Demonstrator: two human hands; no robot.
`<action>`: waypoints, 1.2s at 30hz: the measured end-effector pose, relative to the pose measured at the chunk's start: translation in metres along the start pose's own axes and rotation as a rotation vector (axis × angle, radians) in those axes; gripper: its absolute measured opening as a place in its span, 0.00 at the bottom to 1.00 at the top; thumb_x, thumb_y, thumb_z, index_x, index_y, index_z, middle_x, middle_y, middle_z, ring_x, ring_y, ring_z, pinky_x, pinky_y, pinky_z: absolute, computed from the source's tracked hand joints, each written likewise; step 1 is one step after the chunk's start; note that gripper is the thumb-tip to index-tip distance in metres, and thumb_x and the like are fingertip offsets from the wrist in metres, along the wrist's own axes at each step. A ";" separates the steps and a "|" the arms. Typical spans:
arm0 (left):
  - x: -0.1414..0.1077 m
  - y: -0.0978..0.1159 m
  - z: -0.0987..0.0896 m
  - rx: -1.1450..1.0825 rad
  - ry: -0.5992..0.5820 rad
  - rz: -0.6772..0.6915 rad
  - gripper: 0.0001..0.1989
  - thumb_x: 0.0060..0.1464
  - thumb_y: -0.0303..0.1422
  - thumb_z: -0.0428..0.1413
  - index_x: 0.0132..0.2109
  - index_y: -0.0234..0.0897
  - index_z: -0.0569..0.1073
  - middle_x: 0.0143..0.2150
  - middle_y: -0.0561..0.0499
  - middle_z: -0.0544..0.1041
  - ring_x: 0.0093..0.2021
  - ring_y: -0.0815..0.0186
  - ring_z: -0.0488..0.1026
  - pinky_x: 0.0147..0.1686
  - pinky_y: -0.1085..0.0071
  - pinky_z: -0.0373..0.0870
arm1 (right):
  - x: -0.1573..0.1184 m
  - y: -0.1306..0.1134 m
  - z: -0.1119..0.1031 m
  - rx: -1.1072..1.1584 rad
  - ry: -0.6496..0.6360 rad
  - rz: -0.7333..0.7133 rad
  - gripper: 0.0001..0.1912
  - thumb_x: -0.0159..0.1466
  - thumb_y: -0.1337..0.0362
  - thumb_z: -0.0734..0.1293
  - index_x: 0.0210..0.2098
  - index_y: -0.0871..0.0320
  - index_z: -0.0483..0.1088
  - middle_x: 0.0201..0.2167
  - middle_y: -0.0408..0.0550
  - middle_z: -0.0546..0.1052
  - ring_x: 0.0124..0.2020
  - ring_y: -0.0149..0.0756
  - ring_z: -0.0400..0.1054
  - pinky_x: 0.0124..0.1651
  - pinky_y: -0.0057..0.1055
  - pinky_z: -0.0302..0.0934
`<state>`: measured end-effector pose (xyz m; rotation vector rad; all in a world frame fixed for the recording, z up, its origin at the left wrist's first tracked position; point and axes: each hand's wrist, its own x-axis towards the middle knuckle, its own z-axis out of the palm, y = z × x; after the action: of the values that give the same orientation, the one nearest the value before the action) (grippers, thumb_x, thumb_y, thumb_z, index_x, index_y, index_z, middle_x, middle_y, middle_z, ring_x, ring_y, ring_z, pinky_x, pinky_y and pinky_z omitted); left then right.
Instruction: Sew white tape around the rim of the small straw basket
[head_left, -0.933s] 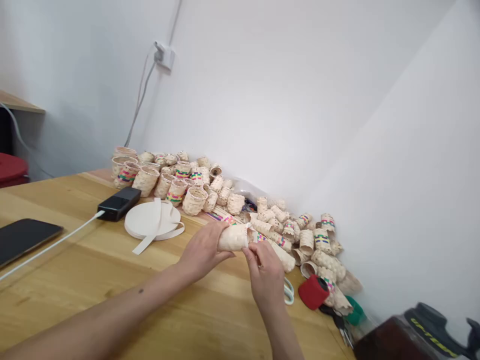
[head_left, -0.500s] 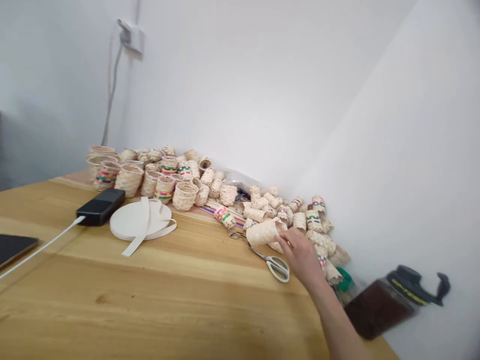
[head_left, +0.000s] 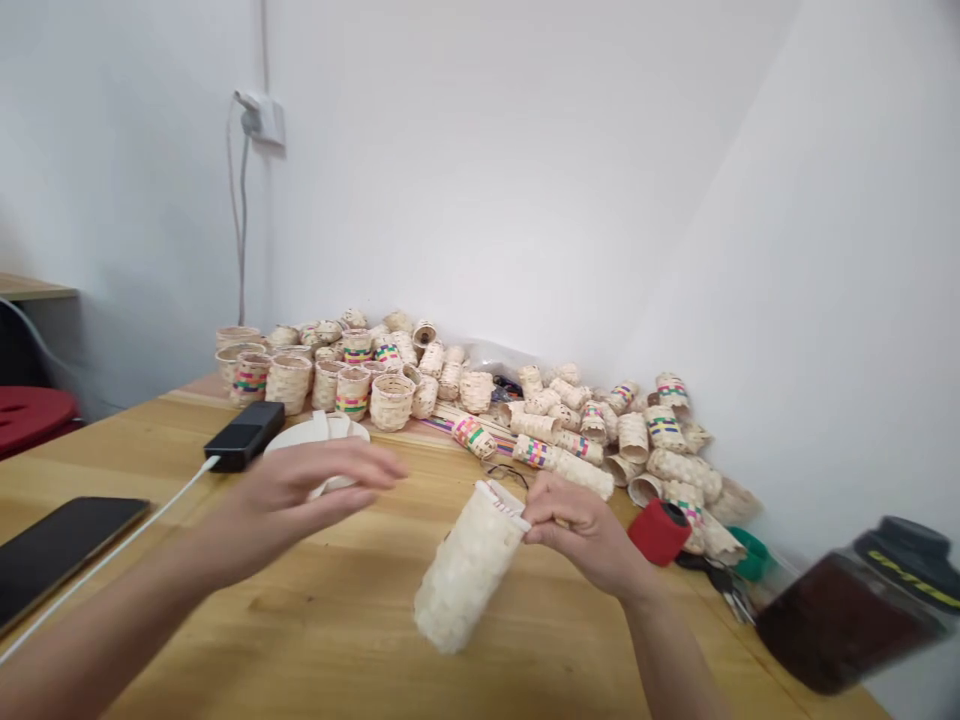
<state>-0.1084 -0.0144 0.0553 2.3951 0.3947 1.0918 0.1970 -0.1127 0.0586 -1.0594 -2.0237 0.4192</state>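
A pale woven cylinder basket (head_left: 469, 570) hangs tilted above the wooden table, its red-and-white stitched rim pinched by my right hand (head_left: 581, 520). My left hand (head_left: 319, 485) is held out in the air left of the basket, with fingers stretched and nothing in them. Behind it lies a flat roll of white ribbon (head_left: 337, 430), partly covered by that hand. Several small woven baskets (head_left: 392, 402) stand and lie in a long heap along the wall, some with coloured bands. The scissors are not visible here.
A black power bank (head_left: 244, 437) with a white cable and a phone (head_left: 71, 545) lie at left. To the right are a red thread spool (head_left: 660, 530), dark-handled pliers or snips (head_left: 716, 580), and a large dark bottle (head_left: 847, 610). A red stool (head_left: 34, 415) stands beyond the table.
My right hand has lifted the pale woven basket off the heap and brought it nearer, tilting it downward. My left hand has entered from the left. The view has shifted.
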 end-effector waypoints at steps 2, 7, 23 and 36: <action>0.022 -0.009 0.012 -0.079 -0.043 0.040 0.08 0.62 0.35 0.53 0.45 0.43 0.76 0.49 0.50 0.76 0.51 0.62 0.71 0.51 0.66 0.68 | 0.005 0.001 0.005 0.015 0.013 -0.012 0.15 0.64 0.54 0.66 0.28 0.56 0.75 0.27 0.44 0.70 0.30 0.32 0.64 0.33 0.27 0.59; 0.051 -0.031 0.046 -0.192 -0.092 0.152 0.09 0.61 0.35 0.54 0.44 0.39 0.77 0.48 0.46 0.75 0.51 0.62 0.70 0.54 0.64 0.65 | 0.007 0.008 0.002 -0.027 0.001 -0.031 0.13 0.65 0.56 0.66 0.29 0.55 0.76 0.28 0.44 0.71 0.31 0.31 0.66 0.33 0.26 0.59; 0.039 -0.050 0.054 -0.155 -0.229 0.142 0.06 0.59 0.32 0.56 0.44 0.36 0.73 0.44 0.47 0.72 0.45 0.65 0.70 0.46 0.71 0.67 | 0.016 0.023 0.023 -0.253 -0.137 -0.182 0.11 0.67 0.69 0.62 0.32 0.56 0.74 0.28 0.43 0.73 0.31 0.31 0.65 0.33 0.27 0.57; 0.028 -0.037 0.061 0.122 -0.348 0.235 0.08 0.63 0.28 0.50 0.37 0.37 0.73 0.40 0.50 0.72 0.40 0.67 0.67 0.39 0.72 0.58 | 0.000 0.036 0.024 -0.083 0.092 0.023 0.11 0.67 0.60 0.64 0.46 0.54 0.75 0.34 0.47 0.73 0.36 0.34 0.68 0.39 0.31 0.64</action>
<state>-0.0460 0.0106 0.0181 2.7272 0.0630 0.7356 0.1980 -0.0897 0.0220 -1.1333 -1.9632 0.2946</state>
